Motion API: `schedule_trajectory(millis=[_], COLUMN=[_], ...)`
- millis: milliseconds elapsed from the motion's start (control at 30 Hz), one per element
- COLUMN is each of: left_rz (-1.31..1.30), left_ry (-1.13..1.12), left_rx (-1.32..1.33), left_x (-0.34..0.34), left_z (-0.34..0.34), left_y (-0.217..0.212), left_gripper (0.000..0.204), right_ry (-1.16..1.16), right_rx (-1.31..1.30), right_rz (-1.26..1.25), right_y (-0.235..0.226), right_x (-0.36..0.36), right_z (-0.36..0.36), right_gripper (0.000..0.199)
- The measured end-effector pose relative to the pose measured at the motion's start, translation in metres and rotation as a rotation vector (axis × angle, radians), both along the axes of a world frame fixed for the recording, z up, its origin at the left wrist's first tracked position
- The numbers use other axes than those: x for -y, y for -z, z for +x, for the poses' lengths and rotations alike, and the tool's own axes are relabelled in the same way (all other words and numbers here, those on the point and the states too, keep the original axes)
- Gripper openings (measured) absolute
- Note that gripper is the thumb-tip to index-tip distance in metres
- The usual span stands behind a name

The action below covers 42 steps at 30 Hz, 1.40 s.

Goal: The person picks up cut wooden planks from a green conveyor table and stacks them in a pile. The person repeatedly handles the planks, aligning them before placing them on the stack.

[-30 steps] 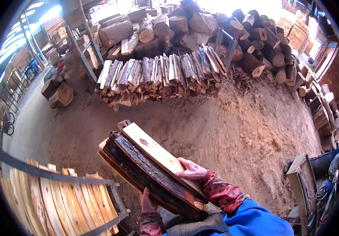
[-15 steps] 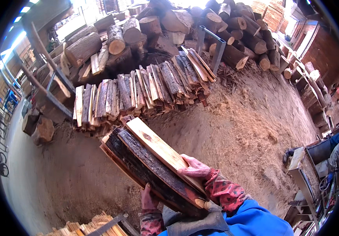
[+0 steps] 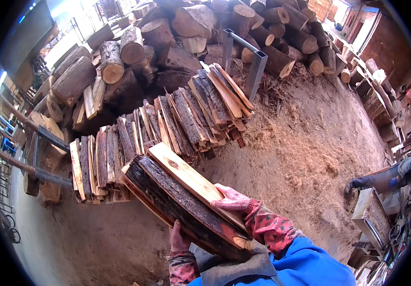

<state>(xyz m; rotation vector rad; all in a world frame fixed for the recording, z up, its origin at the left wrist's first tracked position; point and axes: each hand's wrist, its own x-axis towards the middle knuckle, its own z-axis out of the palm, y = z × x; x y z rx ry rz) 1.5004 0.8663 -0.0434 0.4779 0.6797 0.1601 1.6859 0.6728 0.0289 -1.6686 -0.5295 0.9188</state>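
Both my hands carry a small bundle of split wooden slabs (image 3: 177,198) in front of my body. Dark, rough bark covers most of them, and a pale bare-faced board (image 3: 182,171) lies along the upper right side. My right hand (image 3: 233,198) presses its fingers over the pale board. From below left, my left hand (image 3: 179,237) grips the bundle's lower edge; its thumb shows, while its other fingers are hidden beneath. Just beyond the bundle's far end stands a long stack of split slabs (image 3: 181,117) with bark and pale faces.
A metal frame (image 3: 254,71) stands at the stack's right end, and dark bars (image 3: 48,176) at its left. Logs (image 3: 155,35) are heaped behind. Sawdust (image 3: 305,148) covers the ground to the right. Another person's leg (image 3: 377,180) shows near a metal-edged box (image 3: 371,214) at far right.
The stack now appears nearer and lower left in view, with the held bundle's far end close to its front. Both hands keep their hold. The pale wood pile at the bottom left has left view.
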Motion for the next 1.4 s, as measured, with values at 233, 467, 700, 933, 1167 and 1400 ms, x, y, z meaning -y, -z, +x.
schedule_trajectory(millis=[233, 467, 700, 933, 1167, 1400], left_rz=[-0.041, 0.006, 0.098, 0.195, 0.672, 1.017], left_ry=[0.089, 0.141, 0.229, 0.292, 0.607, 0.562], left_rx=[-0.066, -0.069, -0.22, -0.168, -0.406, -0.387], left_x=[0.0, -0.022, -0.07, -0.129, -0.163, -0.124], left_z=[0.091, 0.182, 0.274, 0.397, 0.533, 0.523], left_y=[0.008, 0.053, 0.059, 0.027, 0.102, 0.178], left_gripper=[0.046, 0.049, 0.044, 0.057, 0.078, 0.099], right_ry=[0.055, 0.122, 0.247, 0.334, 0.436, 0.328], right_rx=[-0.019, -0.098, -0.186, -0.128, 0.32, 0.549], right_rz=[-0.102, -0.178, -0.135, -0.018, -0.467, -0.743], right_y=[0.032, 0.06, 0.095, 0.097, 0.15, 0.242], right_x=[0.006, -0.011, -0.045, -0.092, -0.117, -0.133], right_z=[0.078, 0.151, 0.219, 0.315, 0.432, 0.391], right_gripper=[0.085, 0.084, 0.082, 0.085, 0.102, 0.088])
